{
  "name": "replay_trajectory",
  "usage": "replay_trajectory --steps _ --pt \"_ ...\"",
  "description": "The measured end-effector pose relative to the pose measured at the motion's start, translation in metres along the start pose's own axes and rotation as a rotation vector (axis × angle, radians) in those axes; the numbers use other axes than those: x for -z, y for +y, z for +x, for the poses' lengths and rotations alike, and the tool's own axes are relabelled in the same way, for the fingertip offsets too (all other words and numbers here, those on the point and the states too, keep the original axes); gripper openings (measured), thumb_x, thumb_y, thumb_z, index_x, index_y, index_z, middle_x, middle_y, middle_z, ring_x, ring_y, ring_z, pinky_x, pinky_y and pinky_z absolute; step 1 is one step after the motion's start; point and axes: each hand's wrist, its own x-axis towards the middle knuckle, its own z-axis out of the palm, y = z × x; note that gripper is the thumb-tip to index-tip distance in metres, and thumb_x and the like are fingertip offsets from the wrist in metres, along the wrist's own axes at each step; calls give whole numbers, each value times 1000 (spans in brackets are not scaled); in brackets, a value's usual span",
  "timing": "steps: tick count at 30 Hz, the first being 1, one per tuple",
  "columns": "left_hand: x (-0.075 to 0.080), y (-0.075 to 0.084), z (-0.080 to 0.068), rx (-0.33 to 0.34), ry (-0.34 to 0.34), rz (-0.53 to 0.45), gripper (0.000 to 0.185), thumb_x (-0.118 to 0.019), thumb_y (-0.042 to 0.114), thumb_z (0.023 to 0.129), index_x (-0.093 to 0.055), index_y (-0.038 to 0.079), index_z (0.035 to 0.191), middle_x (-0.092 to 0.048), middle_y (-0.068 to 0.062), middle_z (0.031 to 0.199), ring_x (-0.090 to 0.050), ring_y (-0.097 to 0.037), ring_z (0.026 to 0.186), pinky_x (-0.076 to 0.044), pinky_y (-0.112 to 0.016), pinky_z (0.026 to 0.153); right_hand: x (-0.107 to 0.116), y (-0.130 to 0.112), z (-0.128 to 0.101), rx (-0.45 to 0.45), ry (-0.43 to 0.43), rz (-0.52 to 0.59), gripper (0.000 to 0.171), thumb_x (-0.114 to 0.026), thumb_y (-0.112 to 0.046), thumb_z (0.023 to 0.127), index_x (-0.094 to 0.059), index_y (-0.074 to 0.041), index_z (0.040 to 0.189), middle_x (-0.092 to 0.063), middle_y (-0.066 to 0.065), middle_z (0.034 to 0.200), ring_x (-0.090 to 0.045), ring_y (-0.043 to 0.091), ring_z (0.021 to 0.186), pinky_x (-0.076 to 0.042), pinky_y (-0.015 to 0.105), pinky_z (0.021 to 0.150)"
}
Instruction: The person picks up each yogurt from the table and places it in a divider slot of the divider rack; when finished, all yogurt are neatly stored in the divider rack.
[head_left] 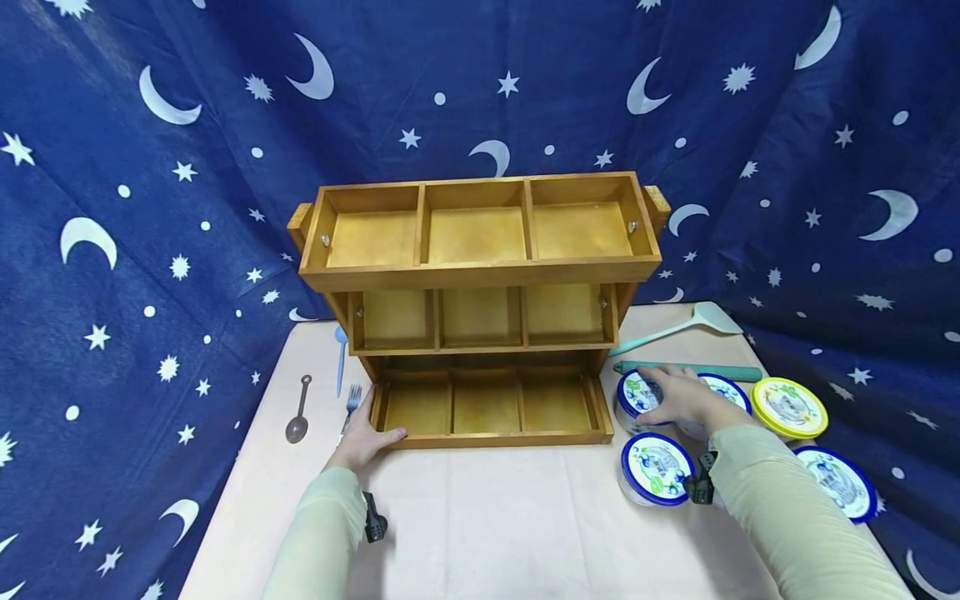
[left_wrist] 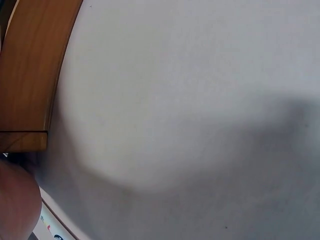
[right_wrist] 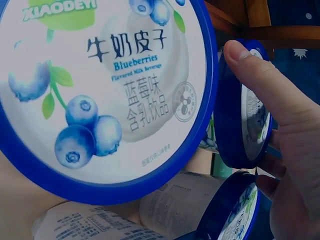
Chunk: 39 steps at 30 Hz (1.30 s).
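Note:
My left hand [head_left: 362, 437] grips the front left corner of a three-tier wooden organizer [head_left: 480, 277], thumb on the lowest tray's front edge and fingers along its side. In the left wrist view, part of that hand [left_wrist: 17, 200] shows beside the wood's end. On the right, my right hand [head_left: 678, 396] holds a blue-lidded tub [head_left: 637, 390] by its lid, thumb on the near rim, fingers at the far side. A second blue-lidded tub [head_left: 726, 389] is partly hidden behind the hand. Nearer stands a blueberry milk drink tub [head_left: 657, 468], its printed lid filling much of the right wrist view.
A yellow-lidded tub [head_left: 789, 407] and another blue-lidded tub [head_left: 836, 482] stand farther right. Behind them lie a turquoise-handled spatula [head_left: 712, 317] and a long green item [head_left: 697, 371]. Left of the organizer lie a brown spoon [head_left: 297, 427], a blue spoon [head_left: 341, 358] and a fork [head_left: 353, 400].

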Motion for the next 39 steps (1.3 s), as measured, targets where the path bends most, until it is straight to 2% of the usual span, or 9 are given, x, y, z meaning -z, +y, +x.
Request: replay_trajectory --steps 5,12,19,28,39 --pt "-2 -2 0 11 12 -7 106 -79 33 74 -9 11 151 -16 -29 150 -16 -46 135 -16 -57 109 -2 -4 0 -3 31 -19 105 -79 -53 63 -31 -7 145 -25 33 140 -23 54 122 -25 73 91" --pt "-3 -5 2 6 18 -26 107 -79 31 75 -8 11 152 -15 -25 151 -15 -43 137 -14 -54 110 9 -6 -4 66 125 -50 100 -79 -52 64 -35 -6 142 -29 32 138 -28 50 117 -25 72 92" --pt "-3 -7 4 -3 10 -45 107 -78 32 75 -8 10 151 -15 -25 151 -15 -42 137 -14 -54 110 22 -10 -10 71 129 -58 101 -78 -52 64 -34 -7 143 -28 31 139 -27 47 116 -26 70 92" --pt "-4 -6 6 39 -3 -48 106 -78 33 76 -6 14 152 -14 -23 152 -15 -42 137 -15 -55 109 32 -19 -17 106 154 -67 100 -78 -51 63 -36 -8 143 -29 28 140 -27 45 118 -29 70 91" --pt "-5 -6 4 23 3 -49 105 -77 33 77 -7 13 152 -15 -23 152 -16 -42 137 -15 -55 109 23 -36 -16 206 192 -64 95 -80 -48 64 -41 -8 140 -30 24 140 -27 41 116 -28 63 91"
